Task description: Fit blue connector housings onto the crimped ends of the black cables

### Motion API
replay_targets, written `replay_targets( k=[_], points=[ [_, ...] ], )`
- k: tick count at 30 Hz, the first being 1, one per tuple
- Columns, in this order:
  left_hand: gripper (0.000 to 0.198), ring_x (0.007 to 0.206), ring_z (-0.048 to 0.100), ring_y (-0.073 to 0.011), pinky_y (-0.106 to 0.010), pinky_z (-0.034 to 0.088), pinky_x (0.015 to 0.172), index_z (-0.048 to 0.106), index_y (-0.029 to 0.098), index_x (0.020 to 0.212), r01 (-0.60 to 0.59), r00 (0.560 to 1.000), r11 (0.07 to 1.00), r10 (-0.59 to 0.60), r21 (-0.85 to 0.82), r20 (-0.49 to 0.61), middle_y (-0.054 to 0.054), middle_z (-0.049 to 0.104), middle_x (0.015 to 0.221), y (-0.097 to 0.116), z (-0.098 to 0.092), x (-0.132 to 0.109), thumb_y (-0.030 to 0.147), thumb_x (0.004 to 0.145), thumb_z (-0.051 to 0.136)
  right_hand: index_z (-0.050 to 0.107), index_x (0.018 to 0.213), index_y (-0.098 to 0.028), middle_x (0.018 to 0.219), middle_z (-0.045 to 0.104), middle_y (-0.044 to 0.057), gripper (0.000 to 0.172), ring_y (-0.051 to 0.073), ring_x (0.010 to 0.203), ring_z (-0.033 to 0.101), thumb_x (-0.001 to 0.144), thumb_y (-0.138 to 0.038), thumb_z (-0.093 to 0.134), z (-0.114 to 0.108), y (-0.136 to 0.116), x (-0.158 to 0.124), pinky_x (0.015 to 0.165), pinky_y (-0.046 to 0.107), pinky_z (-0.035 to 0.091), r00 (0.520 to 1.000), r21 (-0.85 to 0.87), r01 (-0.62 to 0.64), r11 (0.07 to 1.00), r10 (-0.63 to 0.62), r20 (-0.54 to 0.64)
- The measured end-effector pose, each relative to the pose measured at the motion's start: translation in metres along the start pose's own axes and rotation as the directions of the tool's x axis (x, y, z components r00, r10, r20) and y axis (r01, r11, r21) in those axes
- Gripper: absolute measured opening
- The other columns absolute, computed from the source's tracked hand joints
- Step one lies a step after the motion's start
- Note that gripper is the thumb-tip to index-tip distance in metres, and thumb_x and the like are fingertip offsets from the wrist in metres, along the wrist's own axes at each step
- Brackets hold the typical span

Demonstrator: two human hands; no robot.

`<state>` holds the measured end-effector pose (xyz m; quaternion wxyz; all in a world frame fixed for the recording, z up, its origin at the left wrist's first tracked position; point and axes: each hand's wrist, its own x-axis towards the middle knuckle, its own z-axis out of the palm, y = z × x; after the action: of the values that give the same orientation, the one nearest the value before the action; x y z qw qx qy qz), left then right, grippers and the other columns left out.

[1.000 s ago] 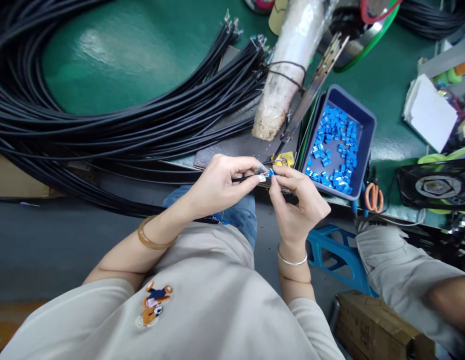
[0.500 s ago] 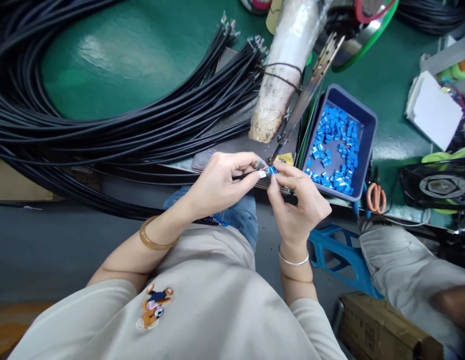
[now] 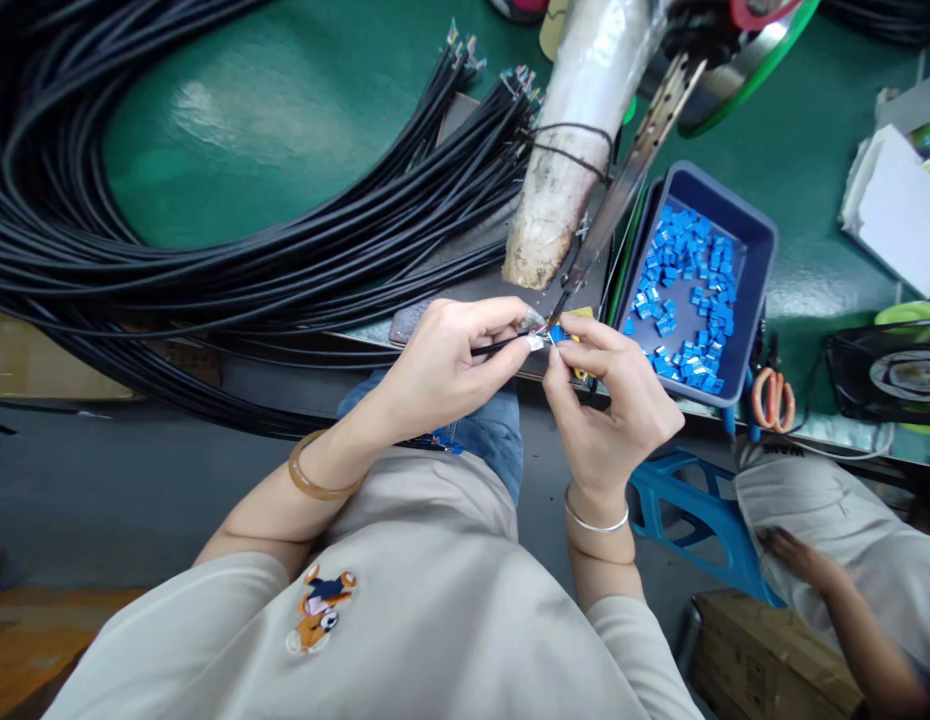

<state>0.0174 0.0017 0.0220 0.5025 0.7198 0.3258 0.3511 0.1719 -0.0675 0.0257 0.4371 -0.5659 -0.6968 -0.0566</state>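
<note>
My left hand (image 3: 465, 355) pinches the end of a black cable (image 3: 502, 346), with thin coloured wires showing past the fingertips. Between finger and thumb, my right hand (image 3: 611, 390) holds a small blue connector (image 3: 559, 334) against those wires. The soldering iron (image 3: 592, 235) points down from above, its tip right by the wires and the connector. Under the right fingertips lies a yellow piece (image 3: 582, 318), partly hidden. Just right of my hands, a dark blue tray (image 3: 761, 280) holds several small blue connectors.
A large bundle of black cables (image 3: 285, 250) lies across the left of the green table (image 3: 232, 130). A wrapped tube (image 3: 559, 170) hangs over the middle. Orange-handled scissors (image 3: 772, 398), a black fan (image 3: 885, 365) and a seated person's hand (image 3: 799, 560) are at the right.
The view has shifted slightly, moving most things rightward. Both hands keep their hold at the iron's tip. The other person's hand has come into clearer view over their leg.
</note>
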Motion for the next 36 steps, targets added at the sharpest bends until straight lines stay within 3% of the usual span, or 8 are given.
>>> replay_targets(
  k=[15, 19, 32, 36],
  points=[
    [0.014, 0.06, 0.042, -0.0077, -0.02, 0.037, 0.055, 0.066, 0.013, 0.081, 0.035, 0.999, 0.998, -0.036, 0.055, 0.031, 0.001, 0.054, 0.065, 0.0003, -0.0019, 0.0009, 0.02, 0.091, 0.059, 0.062, 0.089, -0.023, 0.099, 0.077, 0.0, 0.018, 0.015, 0.096, 0.075, 0.085, -0.007, 0.067, 0.0002, -0.0009, -0.001, 0.086, 0.028, 0.061, 0.999, -0.003, -0.041, 0.999, 0.041, 0.027],
    [0.013, 0.061, 0.046, -0.0088, -0.021, 0.039, 0.057, 0.067, 0.014, 0.083, 0.014, 0.999, 0.997, -0.016, 0.07, 0.034, 0.0, 0.058, 0.068, 0.0032, -0.0031, 0.0012, 0.02, 0.091, 0.058, 0.064, 0.09, -0.024, 0.103, 0.077, 0.001, 0.018, 0.015, 0.096, 0.074, 0.085, -0.007, 0.068, -0.0011, -0.0027, 0.0007, 0.087, 0.029, 0.061, 0.999, 0.003, -0.048, 0.999, 0.048, 0.013],
    [0.014, 0.058, 0.043, -0.0073, -0.02, 0.036, 0.054, 0.067, 0.013, 0.084, 0.07, 0.995, 0.998, -0.069, -0.009, 0.072, 0.002, 0.053, 0.063, -0.0013, -0.002, -0.0022, 0.02, 0.091, 0.058, 0.059, 0.09, -0.022, 0.101, 0.077, 0.002, 0.019, 0.014, 0.093, 0.076, 0.085, -0.006, 0.068, -0.001, -0.0029, -0.0061, 0.082, 0.024, 0.061, 0.999, -0.052, -0.002, 0.999, 0.005, 0.046],
    [0.013, 0.062, 0.055, -0.0084, -0.02, 0.041, 0.059, 0.071, 0.013, 0.091, -0.025, 0.997, 0.998, 0.02, 0.058, 0.075, -0.001, 0.068, 0.073, -0.001, -0.0022, -0.0056, 0.017, 0.09, 0.059, 0.059, 0.093, -0.023, 0.098, 0.076, 0.001, 0.014, 0.014, 0.085, 0.075, 0.088, -0.012, 0.066, -0.0012, -0.0005, -0.0083, 0.074, 0.024, 0.061, 0.995, -0.01, -0.1, 0.995, 0.1, -0.028]
  ],
)
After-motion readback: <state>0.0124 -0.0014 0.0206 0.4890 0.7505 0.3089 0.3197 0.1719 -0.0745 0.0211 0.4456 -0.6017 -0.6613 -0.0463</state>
